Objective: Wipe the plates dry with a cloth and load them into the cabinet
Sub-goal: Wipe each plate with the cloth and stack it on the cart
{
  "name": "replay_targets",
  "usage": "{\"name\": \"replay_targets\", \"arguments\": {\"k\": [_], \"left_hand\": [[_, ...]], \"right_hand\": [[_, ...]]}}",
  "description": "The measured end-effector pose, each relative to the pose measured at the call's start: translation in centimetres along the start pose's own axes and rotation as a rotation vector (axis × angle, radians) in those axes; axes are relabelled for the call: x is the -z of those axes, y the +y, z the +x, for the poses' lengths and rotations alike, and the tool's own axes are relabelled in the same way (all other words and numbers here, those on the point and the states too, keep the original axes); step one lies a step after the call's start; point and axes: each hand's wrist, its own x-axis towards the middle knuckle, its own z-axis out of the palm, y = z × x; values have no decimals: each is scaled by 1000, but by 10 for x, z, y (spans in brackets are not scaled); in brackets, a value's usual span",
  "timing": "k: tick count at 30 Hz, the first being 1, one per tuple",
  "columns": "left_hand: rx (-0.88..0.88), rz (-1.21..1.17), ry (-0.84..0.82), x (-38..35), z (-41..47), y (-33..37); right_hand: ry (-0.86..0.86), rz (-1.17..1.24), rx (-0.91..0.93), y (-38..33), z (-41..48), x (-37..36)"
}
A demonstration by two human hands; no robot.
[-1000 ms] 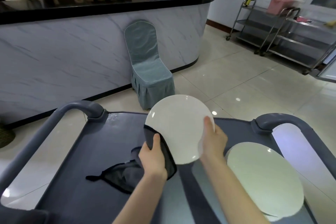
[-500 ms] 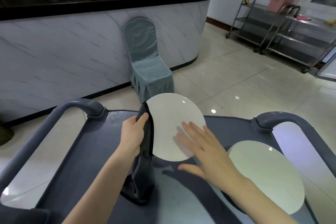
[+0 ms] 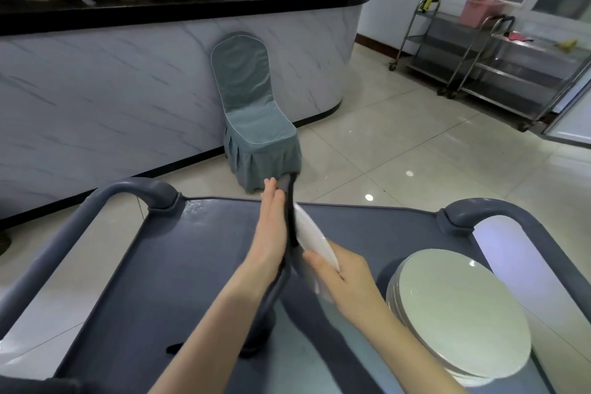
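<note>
The wiping step is in hand. The person holds one white plate up on edge above the grey service cart, nearly edge-on to the camera. The left hand lies flat, fingers straight, pressing the dark cloth against the plate's left face. The cloth's loose end hangs down toward the cart top. The right hand grasps the plate's near rim, thumb curled over the edge. The frame is motion-blurred there, so how far the fingers wrap behind is hard to tell.

A stack of plates sits on the cart's right side, well apart from the one being wiped. No cabinet shows in this view, so loading looks some way off.

The next move probably calls for rubbing the cloth over that face. The right hand must keep a firm hold on the rim, because a wet, tilted plate could slip. Then the plate would be turned for the other face.

Half a second earlier the plate faced the camera. The left hand then pinched the cloth at its left rim, and the right hand hovered spread open in front of it. Since then the plate has swung edge-on, the right hand has closed on the rim and the left has flattened.
</note>
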Motion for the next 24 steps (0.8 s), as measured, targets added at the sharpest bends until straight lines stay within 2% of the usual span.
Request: {"name": "replay_targets", "arguments": {"k": [3, 6, 8, 11, 16, 22, 24], "left_hand": [[-353, 305, -56, -8, -16, -20], [-508, 539, -172, -15, -31, -39], [-576, 684, -230, -19, -39, -49], [-559, 677, -264, -20, -37, -47], [-270, 380, -202, -11, -16, -26], [-571, 662, -296, -29, -53, -48], [-610, 725, -309, -32, -53, -53]], "right_hand": [[119, 300, -219, -8, 0, -4], [216, 638, -368, -13, 8, 1], [274, 736, -425, -16, 12, 5], [285, 763, -430, -18, 12, 5], [269, 714, -417, -20, 4, 3], [270, 701, -332, -21, 13, 11], [267, 721, -341, -19, 11, 11]]}}
